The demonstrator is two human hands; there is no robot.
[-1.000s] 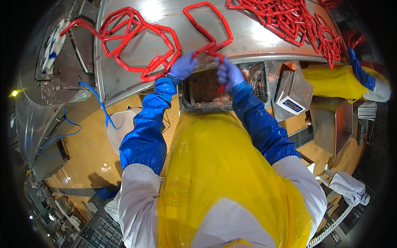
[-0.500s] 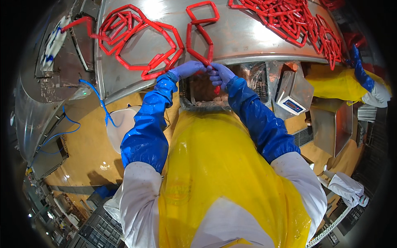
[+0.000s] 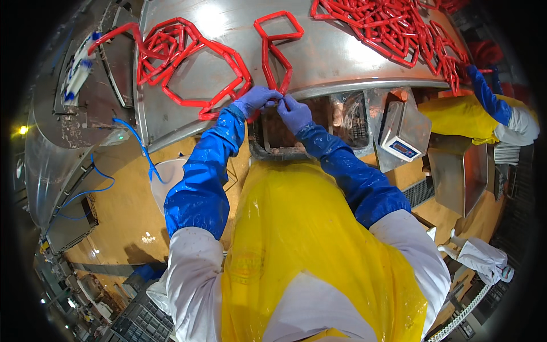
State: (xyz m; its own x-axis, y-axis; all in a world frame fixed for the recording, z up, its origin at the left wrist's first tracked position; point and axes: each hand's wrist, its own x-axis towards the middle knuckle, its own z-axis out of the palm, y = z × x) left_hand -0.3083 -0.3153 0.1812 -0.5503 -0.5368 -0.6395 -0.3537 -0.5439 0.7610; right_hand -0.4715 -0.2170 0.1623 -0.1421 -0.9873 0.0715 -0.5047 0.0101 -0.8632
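Observation:
Both my hands wear purple gloves and meet at the near edge of the steel table (image 3: 336, 60). My left hand (image 3: 252, 101) and my right hand (image 3: 295, 113) pinch a short string of red linked sausages (image 3: 265, 60) between their fingertips. The string runs away from me over the table and ends in a square loop. Left of it lies a coiled chain of red sausages (image 3: 191, 102), whose near end passes by my left hand. The exact spot between my fingers is too small to make out.
A black crate (image 3: 279, 154) with pinkish contents stands beneath my hands. To its right is a steel scale (image 3: 404, 137). A large sausage pile (image 3: 387, 31) lies far right, near a co-worker in a yellow apron (image 3: 461, 117). At left, red sausage leaves a white-and-blue machine part (image 3: 80, 74).
My hands have shifted slightly left, still together on the string. A red end that hung below my right hand now shows below my left. The co-worker's arm has moved left.

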